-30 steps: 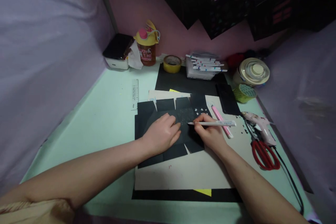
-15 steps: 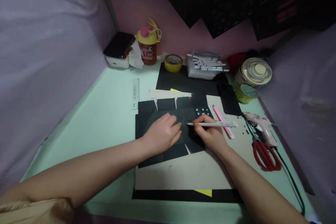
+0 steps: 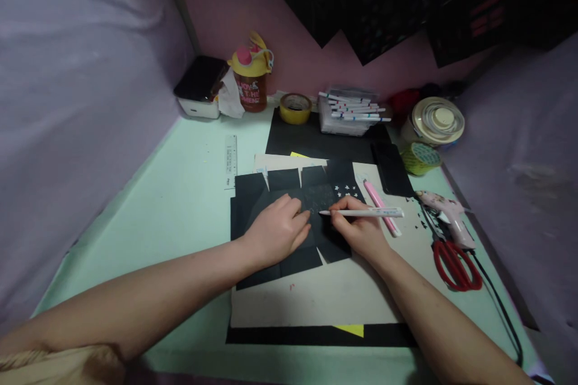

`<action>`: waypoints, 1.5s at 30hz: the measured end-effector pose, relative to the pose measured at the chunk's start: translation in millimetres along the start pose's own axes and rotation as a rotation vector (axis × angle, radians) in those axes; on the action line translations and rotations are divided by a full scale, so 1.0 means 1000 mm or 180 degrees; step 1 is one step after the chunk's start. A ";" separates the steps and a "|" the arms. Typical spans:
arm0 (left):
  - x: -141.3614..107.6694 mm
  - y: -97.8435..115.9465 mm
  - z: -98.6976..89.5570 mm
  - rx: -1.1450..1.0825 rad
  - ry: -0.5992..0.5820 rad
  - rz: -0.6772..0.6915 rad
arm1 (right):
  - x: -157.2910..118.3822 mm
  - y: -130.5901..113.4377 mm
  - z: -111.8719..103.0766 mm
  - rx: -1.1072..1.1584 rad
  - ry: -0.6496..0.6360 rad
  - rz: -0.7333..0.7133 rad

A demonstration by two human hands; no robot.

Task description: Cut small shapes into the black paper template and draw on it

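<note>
A cut sheet of black paper (image 3: pixel 298 258) with slits and flaps along its edges lies on a white board. Small star-shaped cut-outs show near its upper right part, and faint light marks are drawn near its middle. My left hand (image 3: pixel 277 228) rests on this paper, pressing it down with loosely bent fingers and nothing gripped in them. In a writing grip, my right hand (image 3: pixel 361 231) holds a slim white pen (image 3: pixel 379 212). The pen's tip points left and meets the black paper, or hovers just over it, close to the left fingertips.
Right of the board (image 3: pixel 266 310) lie a pink cutter (image 3: pixel 382 207), red-handled scissors (image 3: pixel 456 267), a corded glue gun (image 3: pixel 445 213) and a black phone-like slab (image 3: pixel 392 168). Behind stand a pen box (image 3: pixel 345 123), tape (image 3: pixel 295 109) and a bottle (image 3: pixel 253 87). A ruler (image 3: pixel 230 159) lies left.
The whole view has shifted slightly, so everything sits a little further left. Both hands keep nearly the same places on the paper, with the pen still in my right hand.
</note>
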State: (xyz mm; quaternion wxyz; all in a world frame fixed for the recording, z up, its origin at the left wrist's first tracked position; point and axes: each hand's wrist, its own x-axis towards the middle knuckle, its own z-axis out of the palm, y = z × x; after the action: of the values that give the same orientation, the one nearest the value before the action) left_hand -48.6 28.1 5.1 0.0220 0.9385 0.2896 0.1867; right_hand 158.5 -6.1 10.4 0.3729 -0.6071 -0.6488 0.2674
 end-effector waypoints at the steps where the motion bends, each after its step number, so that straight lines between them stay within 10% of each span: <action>1: 0.000 0.000 0.000 -0.0009 0.0013 0.0003 | 0.000 0.000 0.000 -0.0001 -0.0010 0.0013; 21: 0.000 0.001 -0.001 0.0007 -0.0013 -0.0005 | 0.001 0.002 0.001 0.0064 0.0148 -0.0099; 29: -0.001 -0.001 0.000 0.0004 0.0033 0.0038 | 0.000 0.008 -0.010 0.0179 0.0903 0.0058; 45: 0.001 -0.001 -0.002 -0.0055 0.0111 0.0070 | 0.004 0.006 -0.012 0.0232 0.0718 -0.0020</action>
State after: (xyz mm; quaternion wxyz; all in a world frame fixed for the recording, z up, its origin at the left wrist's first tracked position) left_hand -49.0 29.1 7.3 0.0230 0.9380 0.2780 0.2058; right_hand 172.1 -2.4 13.3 0.4662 -0.6173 -0.5945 0.2197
